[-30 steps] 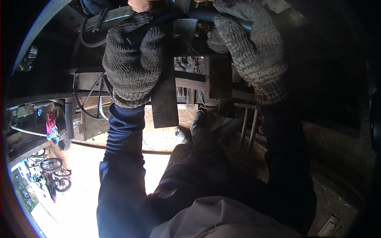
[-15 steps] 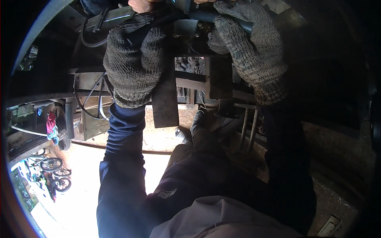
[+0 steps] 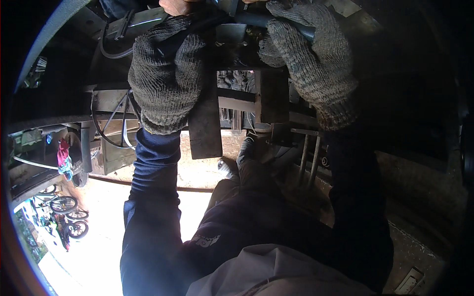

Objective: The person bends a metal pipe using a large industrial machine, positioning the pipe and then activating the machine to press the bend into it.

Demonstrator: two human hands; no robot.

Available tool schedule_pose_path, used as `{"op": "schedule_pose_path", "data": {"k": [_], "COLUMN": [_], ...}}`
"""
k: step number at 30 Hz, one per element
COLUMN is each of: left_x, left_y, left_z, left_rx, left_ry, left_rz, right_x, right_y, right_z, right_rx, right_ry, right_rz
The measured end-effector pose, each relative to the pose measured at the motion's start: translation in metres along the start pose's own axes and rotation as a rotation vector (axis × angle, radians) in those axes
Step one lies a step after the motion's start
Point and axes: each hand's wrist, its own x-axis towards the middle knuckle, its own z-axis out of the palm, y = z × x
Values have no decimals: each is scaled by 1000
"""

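Both of my hands wear grey knitted gloves and are raised to the top of the head view. My left hand [image 3: 165, 81] is closed around the left end of a dark bar, its thumb and fingers wrapped over it. My right hand [image 3: 321, 64] grips the right part of the dark bar [image 3: 252, 19], fingers curled round it. Whether this is one continuous piece is hard to tell in the shadow. Just beyond it, at the upper edge, another person's bare hand [image 3: 178, 6] shows in part. Below the bar lies a dark metal machine frame.
Flat metal plates [image 3: 205, 130] hang from the frame between my forearms. A wheel with spokes [image 3: 111, 123] is at the left, near a red and blue cloth [image 3: 64, 158]. Bicycles [image 3: 64, 204] stand on bright ground further left. Metal rods [image 3: 308, 158] are at the right.
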Motion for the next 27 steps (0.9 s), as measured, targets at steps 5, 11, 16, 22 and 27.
{"op": "schedule_pose_path", "data": {"k": [5,11,16,22,27], "left_x": [4,0,2,-1,-3], "left_y": [3,-6,-8,-11,-16], "left_z": [4,4,5,6,7], "left_rx": [-29,7,-9,21,14], "left_ry": [19,28,59,66,80], "left_rz": [1,40,44,43,67], "right_x": [18,11,15,17,19], "right_y": [36,29,27,29,31], "right_z": [-6,-4,-2,-5,-2], "right_rx": [76,79,71,14,56], "right_ry": [-78,-57,-79,-81,-82], "right_rz": [-388,-311,-337,-393,-412]}}
